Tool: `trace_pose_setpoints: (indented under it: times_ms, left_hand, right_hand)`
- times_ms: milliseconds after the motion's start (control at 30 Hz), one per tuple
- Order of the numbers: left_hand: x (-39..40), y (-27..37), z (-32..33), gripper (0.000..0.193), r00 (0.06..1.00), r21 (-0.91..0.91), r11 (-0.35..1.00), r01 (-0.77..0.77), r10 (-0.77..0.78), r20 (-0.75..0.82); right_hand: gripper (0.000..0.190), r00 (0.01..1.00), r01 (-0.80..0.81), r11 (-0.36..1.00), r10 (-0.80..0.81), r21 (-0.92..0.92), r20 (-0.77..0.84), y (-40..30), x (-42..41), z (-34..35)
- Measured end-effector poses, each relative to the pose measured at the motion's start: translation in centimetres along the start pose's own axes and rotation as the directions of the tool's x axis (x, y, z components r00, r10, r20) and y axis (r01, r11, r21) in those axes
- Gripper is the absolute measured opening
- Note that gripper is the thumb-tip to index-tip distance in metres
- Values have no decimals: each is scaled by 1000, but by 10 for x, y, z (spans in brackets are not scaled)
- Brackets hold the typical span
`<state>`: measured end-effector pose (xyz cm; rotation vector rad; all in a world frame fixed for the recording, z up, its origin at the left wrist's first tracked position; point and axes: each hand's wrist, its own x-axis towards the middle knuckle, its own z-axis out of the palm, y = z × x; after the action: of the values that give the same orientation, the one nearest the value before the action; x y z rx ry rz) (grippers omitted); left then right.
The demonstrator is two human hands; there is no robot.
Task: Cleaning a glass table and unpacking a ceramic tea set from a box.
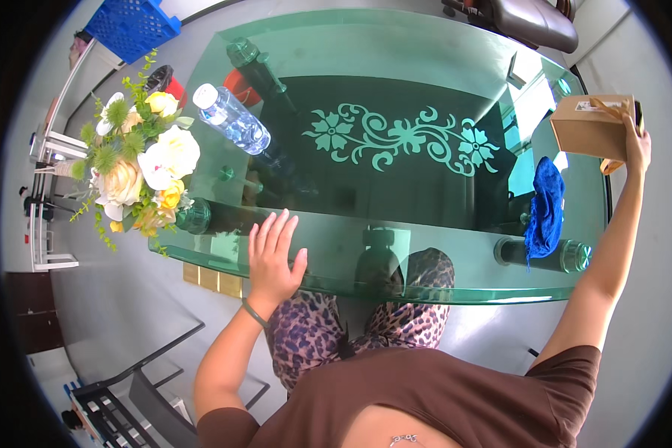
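My left hand [276, 255] rests with its fingers spread on the near left part of the green glass table [336, 246], holding nothing. At the table's right edge, my right hand [639, 147] grips a brown cardboard box [591, 131] with an orange-brown ribbon and a label on it. What lies inside the box cannot be seen. A crumpled blue cloth [545, 210] lies on the glass below the box. Beyond my left hand, a clear plastic bottle [238, 124] with a white cap appears on the tabletop.
A bouquet of white, yellow and peach flowers [140, 168] stands at the table's left edge. Farther off are a blue plastic basket [131, 28], a red bin [175, 91] and a brown leather chair [529, 25]. A black metal rack [117, 409] is at the lower left.
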<state>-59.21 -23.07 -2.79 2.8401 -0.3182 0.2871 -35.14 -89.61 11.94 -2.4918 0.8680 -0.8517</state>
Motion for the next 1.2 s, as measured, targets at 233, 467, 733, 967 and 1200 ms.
trace_pose_setpoints:
  times_ms: [233, 467, 733, 967, 1200]
  left_hand:
    - [0, -3, 2, 53, 1000, -5, 1000, -29, 29, -10]
    - [-4, -8, 5, 55, 998, -23, 999, -23, 22, -50]
    - [-2, -7, 3, 66, 997, -85, 996, 10, -17, -77]
    - [49, 13, -2, 77, 982, -434, 901, 20, -99, -159]
    - [157, 43, 30, 63, 982, -704, 710, 0, -133, -134]
  right_hand:
    - [50, 942, -325, 511, 254, 796, 221, 4, -105, -32]
    - [39, 858, -508, 163, 178, 846, 481, -70, -276, 3]
    - [57, 798, -596, 37, 146, 802, 585, -121, -420, 27]
    - [64, 742, -627, 413, 61, 660, 667, -89, -416, 25]
    - [50, 630, -708, 380, -43, 595, 776, -90, -399, 19]
